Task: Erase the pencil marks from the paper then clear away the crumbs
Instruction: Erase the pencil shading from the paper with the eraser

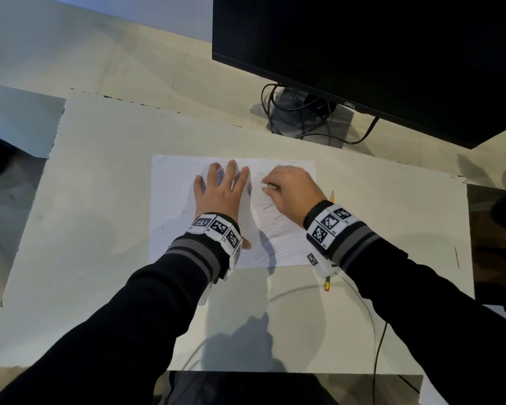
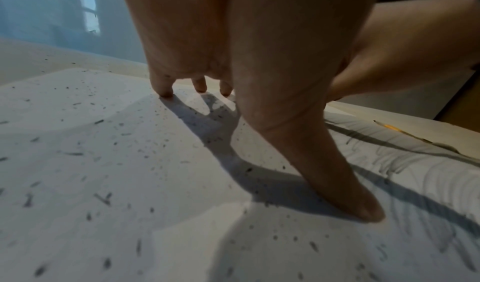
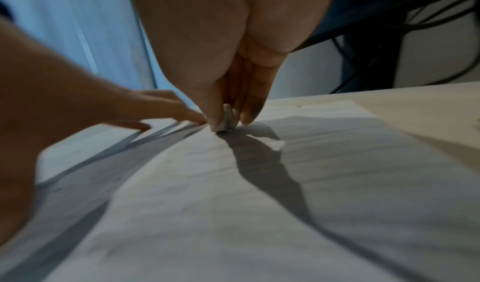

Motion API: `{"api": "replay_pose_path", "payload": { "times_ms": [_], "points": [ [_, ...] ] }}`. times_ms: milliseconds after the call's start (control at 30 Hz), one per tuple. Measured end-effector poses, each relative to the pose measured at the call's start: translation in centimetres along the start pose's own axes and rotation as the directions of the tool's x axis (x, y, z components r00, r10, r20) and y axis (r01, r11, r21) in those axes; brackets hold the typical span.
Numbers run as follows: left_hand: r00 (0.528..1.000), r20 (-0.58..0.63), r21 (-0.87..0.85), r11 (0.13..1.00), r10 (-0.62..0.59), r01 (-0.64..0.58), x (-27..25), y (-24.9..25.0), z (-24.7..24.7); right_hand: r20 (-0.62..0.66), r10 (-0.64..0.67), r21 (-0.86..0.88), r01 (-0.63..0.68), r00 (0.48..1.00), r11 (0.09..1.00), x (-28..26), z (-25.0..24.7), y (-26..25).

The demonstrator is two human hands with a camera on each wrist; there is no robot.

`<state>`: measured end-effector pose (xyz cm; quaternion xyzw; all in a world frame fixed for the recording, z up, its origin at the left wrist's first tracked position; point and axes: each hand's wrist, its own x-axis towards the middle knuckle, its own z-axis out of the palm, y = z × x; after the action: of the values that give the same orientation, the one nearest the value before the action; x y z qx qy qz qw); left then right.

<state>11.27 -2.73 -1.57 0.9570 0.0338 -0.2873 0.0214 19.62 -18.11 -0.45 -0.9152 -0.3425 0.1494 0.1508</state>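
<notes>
Flat white paper lying on a pale, smooth worktop, a rectangle with straight edges. Left hand spread wide on the middle of the sheet, fingers straight, fingertips and thumb pressing down on it. Right hand just beside it, on the right part of the sheet, fingers curled and pinching a small white eraser. Eraser lump rounded and a bit grey, its bottom touching the paper near the far edge. Grey pencil marks in scratchy slanting lines on the right half of the sheet, near the right hand. Tiny dark crumbs scattered over the left half, like short thin specks and dashes. A few specks past the far edge of the sheet too.

Yellow pencil lying on the worktop just right of the paper, mostly hidden under the right wrist, sharp tip pointing far. Black knit sleeves with grey stripes on both arms, and white bands with black square patterns on the wrists. Big black monitor at the far right, shiny dark screen, with black cables curled round its grey stand. Thin cable hanging over the near edge of the worktop.
</notes>
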Motion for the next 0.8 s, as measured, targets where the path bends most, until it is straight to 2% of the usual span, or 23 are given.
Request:
{"api": "replay_pose_path", "payload": {
  "times_ms": [67,100,200,233,367,433,500,567,667,733,800],
  "points": [
    [1.0,0.0,0.003,1.0,-0.007,0.007,0.0,0.0,0.0,-0.085,0.092,0.03,-0.09,0.992,0.995,0.2,-0.2,0.3],
    [1.0,0.001,0.005,1.0,-0.008,0.008,0.0,0.0,0.0,-0.081,0.086,0.032,-0.084,0.993,0.996,0.0,0.0,-0.1],
    [1.0,-0.003,0.002,1.0,0.002,-0.002,0.0,0.0,0.0,0.059,-0.041,0.041,0.039,0.997,0.998,-1.1,0.7,-1.4],
    [1.0,-0.008,-0.006,1.0,0.003,-0.003,0.0,0.0,0.0,0.074,-0.034,0.047,0.031,0.997,0.998,-1.0,0.4,-1.3],
    [1.0,-0.015,-0.026,1.0,-0.001,0.001,-0.1,-0.1,0.1,-0.053,0.125,0.026,-0.124,0.991,0.992,0.2,-0.5,0.5],
    [1.0,-0.018,-0.025,1.0,0.003,-0.003,-0.1,-0.1,0.1,-0.027,0.046,0.012,-0.045,0.999,0.999,-0.4,0.2,-0.3],
    [1.0,-0.019,-0.013,1.0,0.008,-0.009,-0.1,-0.2,0.1,0.084,-0.08,0.017,0.079,0.993,0.997,-1.6,0.8,-1.3],
    [1.0,-0.017,-0.014,1.0,0.008,-0.008,-0.1,-0.1,0.0,0.122,-0.044,0.008,0.043,0.992,0.999,-1.3,0.3,-1.1],
    [1.0,-0.015,-0.023,1.0,0.003,-0.003,-0.2,-0.1,0.0,0.006,0.095,0.01,-0.095,0.995,0.995,-0.3,-0.4,-0.2],
    [1.0,-0.005,-0.023,1.0,0.007,-0.007,-0.2,-0.1,-0.1,0.028,0.044,0.012,-0.044,0.999,0.999,-0.8,0.1,-1.2],
    [1.0,-0.003,-0.01,1.0,0.013,-0.013,-0.2,-0.1,-0.1,0.138,-0.07,0.032,0.066,0.988,0.997,-1.9,0.9,-2.6]
  ]
}}
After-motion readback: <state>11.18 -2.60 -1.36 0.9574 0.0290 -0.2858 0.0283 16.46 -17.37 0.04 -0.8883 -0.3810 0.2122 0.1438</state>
